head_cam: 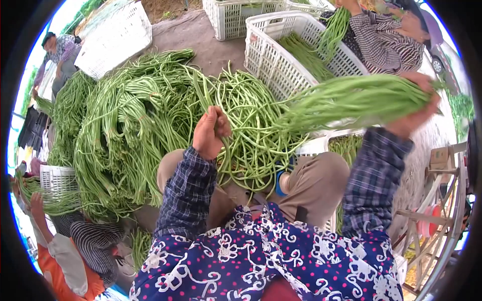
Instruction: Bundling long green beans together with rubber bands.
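My right hand point(418, 105), raised at the right, grips the end of a thick bunch of long green beans point(354, 99); hand and beans are blurred, and the loose ends trail left. My left hand point(212, 131) is closed around a few long beans, which stick out above and below the fist. Loose long beans point(252, 128) lie tangled on the ground between my knees and beyond. To their left rises a big heap of long beans point(139, 109), part of it in bundles with thin reddish ties.
A white plastic crate point(278, 64) with long beans stands ahead right, another crate point(316, 146) beside my knee. A co-worker point(384, 41) holds beans over the far one. Other people work at the left point(67, 259) and far left point(62, 52). A wooden frame point(425, 214) stands right.
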A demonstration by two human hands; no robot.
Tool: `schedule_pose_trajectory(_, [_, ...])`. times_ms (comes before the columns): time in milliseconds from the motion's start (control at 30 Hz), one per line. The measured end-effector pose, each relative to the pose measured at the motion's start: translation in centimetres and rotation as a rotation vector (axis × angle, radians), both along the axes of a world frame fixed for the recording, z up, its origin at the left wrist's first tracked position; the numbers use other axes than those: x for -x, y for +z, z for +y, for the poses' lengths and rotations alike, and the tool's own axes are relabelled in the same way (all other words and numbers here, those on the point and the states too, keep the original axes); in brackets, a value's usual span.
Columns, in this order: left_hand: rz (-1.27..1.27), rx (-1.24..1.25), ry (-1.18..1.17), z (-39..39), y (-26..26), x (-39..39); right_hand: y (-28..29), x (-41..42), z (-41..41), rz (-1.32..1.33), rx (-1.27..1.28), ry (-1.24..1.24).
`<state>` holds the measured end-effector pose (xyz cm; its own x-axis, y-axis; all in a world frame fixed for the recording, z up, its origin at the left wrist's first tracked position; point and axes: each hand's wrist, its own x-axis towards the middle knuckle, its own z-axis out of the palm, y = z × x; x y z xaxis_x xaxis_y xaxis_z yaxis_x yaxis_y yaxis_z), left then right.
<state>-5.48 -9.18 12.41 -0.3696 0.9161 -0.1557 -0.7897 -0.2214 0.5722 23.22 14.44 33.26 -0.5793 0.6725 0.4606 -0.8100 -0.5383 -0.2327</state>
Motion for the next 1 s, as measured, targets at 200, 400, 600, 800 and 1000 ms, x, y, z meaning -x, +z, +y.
schedule_pose_trajectory(200, [-0.197, -0.212, -0.043, 1.1, 7.6, -4.6, 15.8, -11.4, -6.1, -0.029, -0.455, -0.440])
schedule_pose_trajectory(400, [-0.192, -0.363, -0.048, 8.6, 4.7, -5.0, 25.1, -18.3, -12.8, -0.159, -0.741, -0.894])
schedule_pose_trajectory(600, [0.449, 0.403, 0.079, 8.5, 0.9, -4.5, 17.6, -18.4, -11.7, -0.964, -1.016, -1.066])
schedule_pose_trajectory(800, [0.617, -0.298, -0.132, 3.2, 8.1, -16.1, 1.2, -7.5, -11.0, -1.290, -1.161, -0.634])
schedule_pose_trajectory(1000, [0.571, -0.169, 0.037, 3.3, 13.1, -18.8, -6.0, 0.0, -14.4, -1.199, -1.070, -0.664])
